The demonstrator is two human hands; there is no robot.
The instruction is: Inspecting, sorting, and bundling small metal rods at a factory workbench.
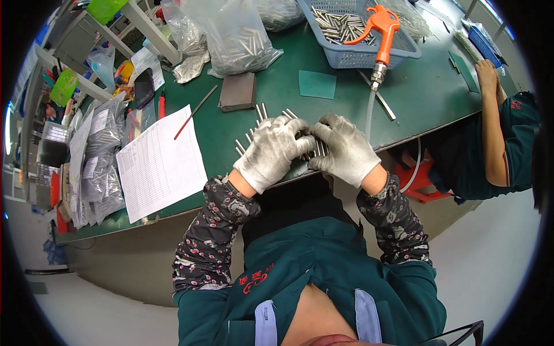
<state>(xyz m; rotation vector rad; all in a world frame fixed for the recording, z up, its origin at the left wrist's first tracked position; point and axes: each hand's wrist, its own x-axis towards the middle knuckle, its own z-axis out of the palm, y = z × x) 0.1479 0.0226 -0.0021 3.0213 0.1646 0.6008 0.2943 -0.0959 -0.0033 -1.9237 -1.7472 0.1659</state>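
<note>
Glasses (479,325), gloved hands (271,147) (345,144), basket (347,56) of metal rods (334,26)

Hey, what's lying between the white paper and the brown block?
In the head view, a thin stick lies there, its red end over the white paper, its darker end near the brown block.

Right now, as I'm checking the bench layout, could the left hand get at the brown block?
Probably yes: the brown block sits just beyond the left hand, with only low metal rods seeming to lie between. That hand is over rods, though.
</note>
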